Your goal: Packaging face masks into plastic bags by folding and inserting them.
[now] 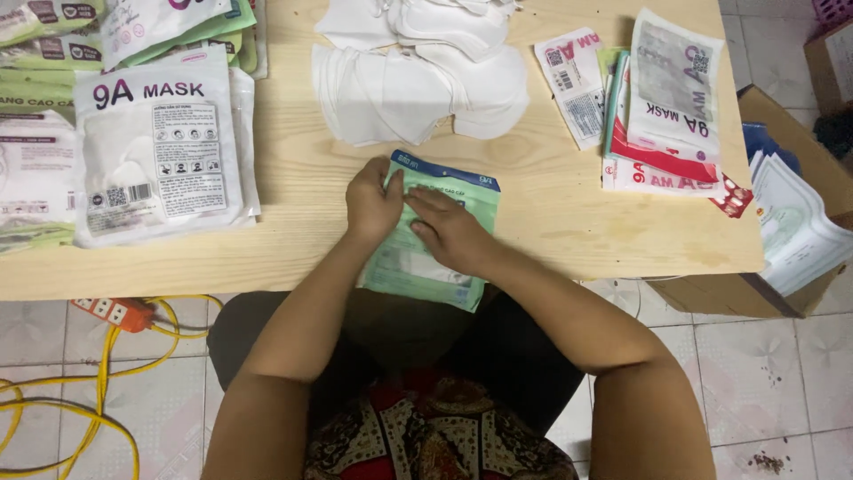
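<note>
A green plastic pouch [418, 267] with a blue top strip lies at the front edge of the wooden table [293, 178], its lower end hanging over the edge. My left hand [373, 200] presses on the pouch's upper left part, fingers bent against it. My right hand [449, 229] lies flat across the pouch's middle, touching the left hand. A pile of white face masks [418, 76] sits just beyond the pouch.
Stacks of filled mask packets [155, 142] cover the table's left side. Several empty packets [662, 107] lie at the right. A cardboard box [782, 258] with more packets stands on the floor to the right. An orange power strip [115, 311] with yellow cable lies below left.
</note>
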